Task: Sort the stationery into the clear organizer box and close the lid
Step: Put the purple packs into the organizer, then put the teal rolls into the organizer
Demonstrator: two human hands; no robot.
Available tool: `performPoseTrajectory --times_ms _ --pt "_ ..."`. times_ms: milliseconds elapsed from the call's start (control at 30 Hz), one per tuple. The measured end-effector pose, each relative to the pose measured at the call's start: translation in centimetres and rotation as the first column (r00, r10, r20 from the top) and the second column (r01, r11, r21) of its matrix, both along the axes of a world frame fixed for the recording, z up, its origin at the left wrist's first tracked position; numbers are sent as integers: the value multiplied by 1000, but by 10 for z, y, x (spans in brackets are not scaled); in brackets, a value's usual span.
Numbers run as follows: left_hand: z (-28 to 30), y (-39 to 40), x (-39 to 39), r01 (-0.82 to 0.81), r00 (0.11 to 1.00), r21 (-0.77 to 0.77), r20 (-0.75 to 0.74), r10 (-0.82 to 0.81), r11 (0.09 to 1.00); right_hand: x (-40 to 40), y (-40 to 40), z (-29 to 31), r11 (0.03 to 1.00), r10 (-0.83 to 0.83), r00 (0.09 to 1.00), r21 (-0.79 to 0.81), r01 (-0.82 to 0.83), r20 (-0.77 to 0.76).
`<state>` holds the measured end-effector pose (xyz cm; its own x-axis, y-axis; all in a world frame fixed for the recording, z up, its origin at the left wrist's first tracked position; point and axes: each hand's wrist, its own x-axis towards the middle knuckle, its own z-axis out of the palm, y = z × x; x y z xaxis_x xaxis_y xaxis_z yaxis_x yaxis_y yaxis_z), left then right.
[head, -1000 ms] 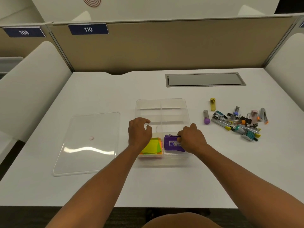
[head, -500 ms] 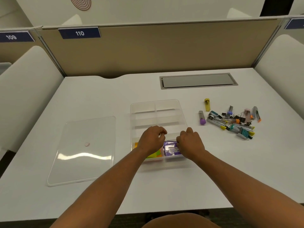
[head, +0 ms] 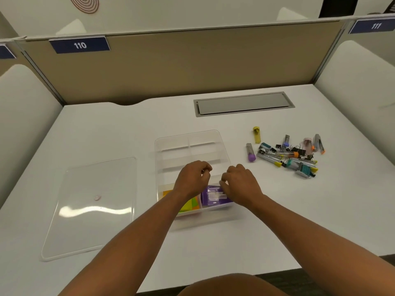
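The clear organizer box (head: 188, 144) stands open in the middle of the white desk. Its near left compartment holds yellow, green and orange sticky notes (head: 189, 206). A purple packet (head: 212, 197) lies in the near right compartment. My right hand (head: 240, 185) curls its fingers over the packet's far right edge and holds it there. My left hand (head: 192, 180) hovers over the box just left of the packet, with its fingers curled and nothing seen in them. The box's far compartments look empty. The clear lid (head: 92, 207) lies flat to the left of the box.
A pile of loose stationery (head: 292, 155) lies right of the box: binder clips, small staplers and lead tubes, with a purple-capped tube (head: 250, 152) and a yellow tube (head: 257, 135) nearest. A grey cable hatch (head: 243, 103) sits at the back. Partition walls enclose the desk.
My left hand left the sticky notes and moved right, close to my right hand at the purple packet. The camera view shifted to the right.
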<state>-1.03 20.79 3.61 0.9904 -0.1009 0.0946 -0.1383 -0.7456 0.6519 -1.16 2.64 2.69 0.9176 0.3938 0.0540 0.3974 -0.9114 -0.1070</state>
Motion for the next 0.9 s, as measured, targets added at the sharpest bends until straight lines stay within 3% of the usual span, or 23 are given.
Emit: performPoseTrajectory --times_ms 100,200,400,733,900 --pt "2 -13 10 22 1000 13 -16 -21 1000 11 -17 6 946 -100 993 305 112 -55" --pt "5 -32 20 33 999 -9 -19 -33 999 24 -40 7 865 -181 978 455 209 -106" --pt "11 -82 51 16 999 -80 -46 -20 997 52 -90 3 815 -295 940 468 342 -172" --pt "4 -159 105 -76 986 -123 -158 56 989 106 -155 -4 808 -312 925 453 378 -215" --pt "-11 -191 129 -85 980 -72 -186 71 994 119 -190 -10 783 -338 915 473 404 -222"
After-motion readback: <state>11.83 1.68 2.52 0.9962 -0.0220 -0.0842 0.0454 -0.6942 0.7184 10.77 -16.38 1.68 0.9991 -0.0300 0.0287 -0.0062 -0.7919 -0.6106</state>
